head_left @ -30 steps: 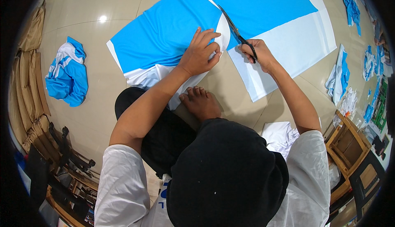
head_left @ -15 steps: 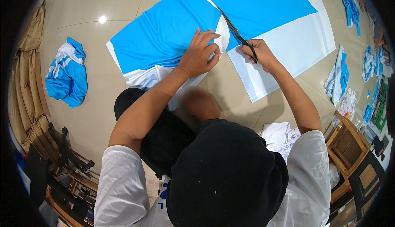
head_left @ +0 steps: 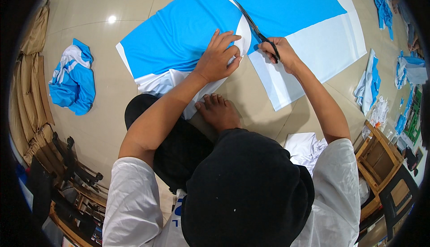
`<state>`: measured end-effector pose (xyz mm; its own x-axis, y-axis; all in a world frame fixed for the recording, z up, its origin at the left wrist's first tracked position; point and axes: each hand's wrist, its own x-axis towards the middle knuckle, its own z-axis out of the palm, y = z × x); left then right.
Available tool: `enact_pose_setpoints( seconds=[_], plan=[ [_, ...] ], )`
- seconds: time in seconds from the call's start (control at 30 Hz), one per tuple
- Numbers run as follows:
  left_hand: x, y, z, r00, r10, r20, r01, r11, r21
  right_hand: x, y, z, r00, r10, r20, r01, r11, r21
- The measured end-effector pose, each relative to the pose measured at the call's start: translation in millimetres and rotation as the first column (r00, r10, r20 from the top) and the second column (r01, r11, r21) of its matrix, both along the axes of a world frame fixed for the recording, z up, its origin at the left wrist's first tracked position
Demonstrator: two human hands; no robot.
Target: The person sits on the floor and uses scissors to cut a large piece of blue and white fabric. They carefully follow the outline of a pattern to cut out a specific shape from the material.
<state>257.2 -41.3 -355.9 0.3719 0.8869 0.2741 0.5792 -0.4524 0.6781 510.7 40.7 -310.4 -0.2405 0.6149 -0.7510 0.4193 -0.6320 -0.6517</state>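
Observation:
Black scissors [head_left: 253, 25] are held in my right hand [head_left: 280, 54], blades lying along the seam between a blue-and-white fabric panel [head_left: 174, 32] and another panel [head_left: 286, 5] with a pale lower section. My left hand [head_left: 217, 59] rests on the left panel beside that seam, thumb and forefinger pinched on its white edge, other fingers arched. Below the hands is my bare foot [head_left: 219, 112]; the left panel's lower end lies bunched white next to it.
A crumpled blue-and-white cloth [head_left: 76, 81] is at left, near brown bundles [head_left: 29, 77] and black chair parts [head_left: 71, 166]. At right are more cloth pieces [head_left: 367, 81], a wooden frame [head_left: 376, 166] and folded white fabric [head_left: 304, 146]. The tiled floor [head_left: 94, 10] surrounds the panels.
My right hand and the scissors have shifted slightly up and leftward along the seam. My left hand stays in place. A cloth piece at the far right edge looks rearranged.

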Motion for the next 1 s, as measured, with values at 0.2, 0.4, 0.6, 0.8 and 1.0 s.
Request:
enact_pose_setpoints(
  seconds=[0.2, 0.4, 0.6, 0.8, 1.0],
  plan=[
    [1, 0, -1, 1.0, -0.001, 0.004, 0.001, 1.0, 0.001, 0, 5, -4, 1.0, 0.01, 0.004, -0.01, 1.0, 0.017],
    [1, 0, -1, 1.0, -0.001, -0.007, 0.001, 1.0, 0.004, 4, 8, -9, 0.999, 0.038, 0.01, -0.038, 0.999, 0.036],
    [0, 0, -1, 1.0, 0.0, 0.001, 0.0, 1.0, 0.008, 3, 12, -2, 0.998, 0.054, 0.026, -0.055, 0.998, 0.037],
    [1, 0, -1, 1.0, 0.004, 0.003, -0.004, 1.0, 0.009, 8, 16, -4, 0.997, 0.072, 0.033, -0.074, 0.996, 0.043],
    [1, 0, 0, 1.0, 0.003, 0.002, -0.003, 1.0, 0.001, 8, 17, -3, 0.995, 0.092, 0.049, -0.094, 0.995, 0.044]
  ],
)
